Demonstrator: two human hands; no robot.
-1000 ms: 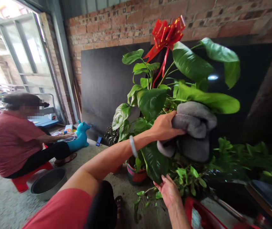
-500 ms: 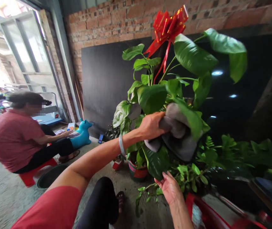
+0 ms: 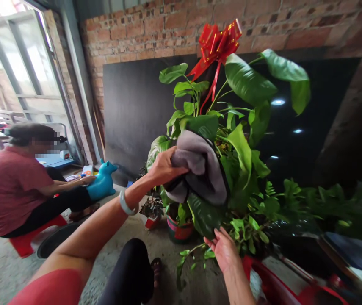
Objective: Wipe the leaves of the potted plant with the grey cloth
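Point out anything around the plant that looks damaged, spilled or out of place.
Nothing looks damaged or spilled. The one oddity is a red ribbon bow tied at the top of the big-leaved plant. The left hand holds a grey cloth against the leaves; the right hand supports a lower leaf.

— Any writing you can read here — a label, a brand, a number?

— None. The red bow point(image 3: 218, 42) has gold edging but no letters, and the small boxes point(image 3: 87, 170) by the seated person are too blurred to read.
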